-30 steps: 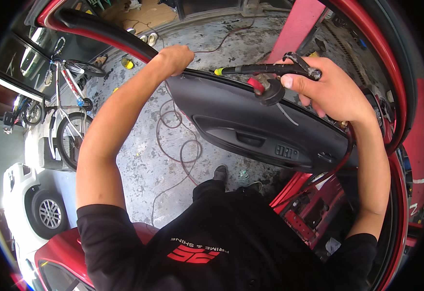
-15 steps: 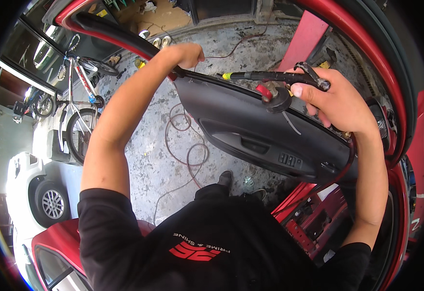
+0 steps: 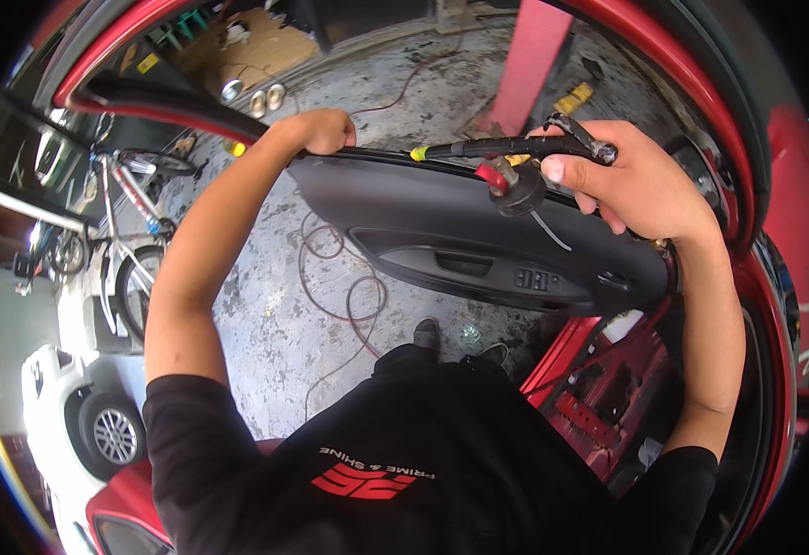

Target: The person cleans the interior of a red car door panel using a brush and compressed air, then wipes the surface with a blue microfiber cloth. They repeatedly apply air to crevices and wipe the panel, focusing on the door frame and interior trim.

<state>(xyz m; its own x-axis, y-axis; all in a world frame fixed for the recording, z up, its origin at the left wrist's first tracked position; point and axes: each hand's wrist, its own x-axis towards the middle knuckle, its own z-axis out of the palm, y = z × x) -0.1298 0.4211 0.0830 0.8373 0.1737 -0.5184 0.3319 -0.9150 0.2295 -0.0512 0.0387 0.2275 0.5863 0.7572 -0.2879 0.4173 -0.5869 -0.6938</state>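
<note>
A red car's door with a black inner panel (image 3: 377,199) stands open across the middle. My left hand (image 3: 326,131) is closed over its upper edge, at the far left corner of the panel. Above the door's right part, my right hand (image 3: 640,176) grips a spray gun (image 3: 515,148) with its thumb along the side. The gun has a black barrel with a yellow tip pointing left, a red lever and a round black cap. From the cap a thin pale tube hangs down in front of the panel, with no bottle on it.
A thin hose (image 3: 381,310) lies looped on the worn grey floor. Bicycles (image 3: 136,222) and a white vehicle (image 3: 72,407) stand on the left. A red post (image 3: 529,69) rises beyond the door. The car's red sill (image 3: 562,356) is at the lower right.
The view has shifted, so the door, post and hands sit a little further left. Both hands keep their grips, and the spray gun still points left along the door top.
</note>
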